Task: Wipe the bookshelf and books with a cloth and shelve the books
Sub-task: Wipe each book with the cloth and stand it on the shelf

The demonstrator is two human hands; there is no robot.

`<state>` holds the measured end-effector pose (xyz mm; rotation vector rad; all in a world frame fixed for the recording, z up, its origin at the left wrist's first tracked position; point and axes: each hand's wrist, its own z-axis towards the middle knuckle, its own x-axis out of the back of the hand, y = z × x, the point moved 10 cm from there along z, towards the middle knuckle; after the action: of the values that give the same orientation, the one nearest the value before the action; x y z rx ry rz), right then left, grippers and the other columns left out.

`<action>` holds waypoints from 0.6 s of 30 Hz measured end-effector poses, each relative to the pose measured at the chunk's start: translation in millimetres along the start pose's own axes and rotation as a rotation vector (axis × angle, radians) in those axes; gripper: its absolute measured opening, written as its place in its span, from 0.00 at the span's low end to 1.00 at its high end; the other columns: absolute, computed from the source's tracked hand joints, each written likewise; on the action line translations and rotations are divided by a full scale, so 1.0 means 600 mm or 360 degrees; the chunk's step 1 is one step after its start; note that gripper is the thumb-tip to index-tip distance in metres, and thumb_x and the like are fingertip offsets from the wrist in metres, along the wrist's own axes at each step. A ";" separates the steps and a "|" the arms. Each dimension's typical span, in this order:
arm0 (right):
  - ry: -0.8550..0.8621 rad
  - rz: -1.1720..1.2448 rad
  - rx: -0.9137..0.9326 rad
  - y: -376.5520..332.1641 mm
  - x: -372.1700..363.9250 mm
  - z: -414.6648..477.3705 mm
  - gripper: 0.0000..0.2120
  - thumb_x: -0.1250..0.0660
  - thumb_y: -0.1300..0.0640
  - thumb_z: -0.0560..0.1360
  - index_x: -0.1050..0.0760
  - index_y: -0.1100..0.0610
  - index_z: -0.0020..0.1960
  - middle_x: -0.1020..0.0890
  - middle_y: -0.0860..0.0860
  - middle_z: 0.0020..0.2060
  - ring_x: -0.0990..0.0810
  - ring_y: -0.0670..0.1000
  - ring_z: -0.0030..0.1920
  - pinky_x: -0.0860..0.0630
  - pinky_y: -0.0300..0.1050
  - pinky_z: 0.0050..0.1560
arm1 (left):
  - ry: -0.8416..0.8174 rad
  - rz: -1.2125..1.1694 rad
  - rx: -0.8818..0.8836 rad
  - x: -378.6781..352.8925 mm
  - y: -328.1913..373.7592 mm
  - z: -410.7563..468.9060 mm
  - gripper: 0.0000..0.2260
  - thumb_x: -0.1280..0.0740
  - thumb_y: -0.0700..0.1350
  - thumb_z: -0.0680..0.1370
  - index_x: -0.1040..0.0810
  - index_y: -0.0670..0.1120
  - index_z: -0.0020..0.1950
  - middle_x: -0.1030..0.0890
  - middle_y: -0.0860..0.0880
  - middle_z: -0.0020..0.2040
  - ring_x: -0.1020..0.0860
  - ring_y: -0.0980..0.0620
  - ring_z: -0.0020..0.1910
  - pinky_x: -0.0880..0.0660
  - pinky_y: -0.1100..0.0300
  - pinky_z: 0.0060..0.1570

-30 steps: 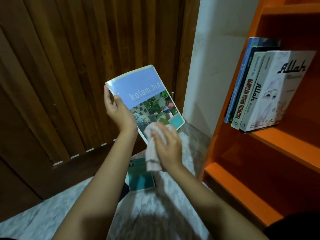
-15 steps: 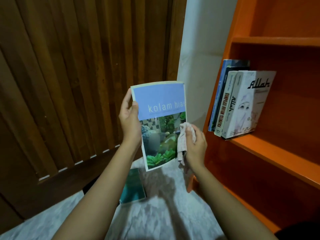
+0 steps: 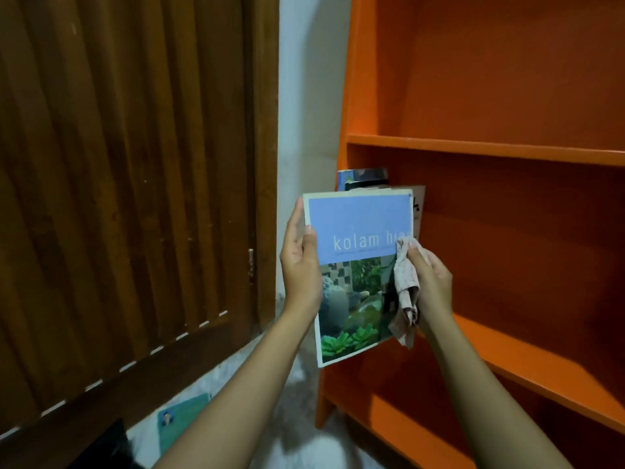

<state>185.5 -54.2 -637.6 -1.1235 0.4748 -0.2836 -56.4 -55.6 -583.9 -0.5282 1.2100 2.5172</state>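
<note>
Since half a second ago I have raised the book [image 3: 358,265] so that it now stands upright before the orange bookshelf [image 3: 473,150], covering most of the shelved books [image 3: 365,177] behind it. My left hand [image 3: 301,265] has its grip clenched on the book's left edge, thumb on the cover. My right hand [image 3: 431,282] grasps the pink cloth [image 3: 404,292] and presses it to the cover's right side, over the end of the title. A teal book [image 3: 179,418] lies on the floor beside the wooden door [image 3: 135,164].
</note>
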 end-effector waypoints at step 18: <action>0.0330 0.0093 -0.0077 0.094 0.091 0.197 0.03 0.32 0.51 0.75 0.24 0.48 0.42 0.19 0.46 0.41 0.21 0.49 0.43 0.28 0.42 0.43 | -0.0153 0.0658 -0.0392 -0.169 -0.180 0.035 0.23 0.51 0.41 0.83 0.54 0.58 0.74 0.52 0.60 0.76 0.54 0.59 0.76 0.52 0.56 0.76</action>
<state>291.0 38.2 -659.8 -1.1306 0.7002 -0.3408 74.4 14.9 -600.3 -0.2207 1.0690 3.0250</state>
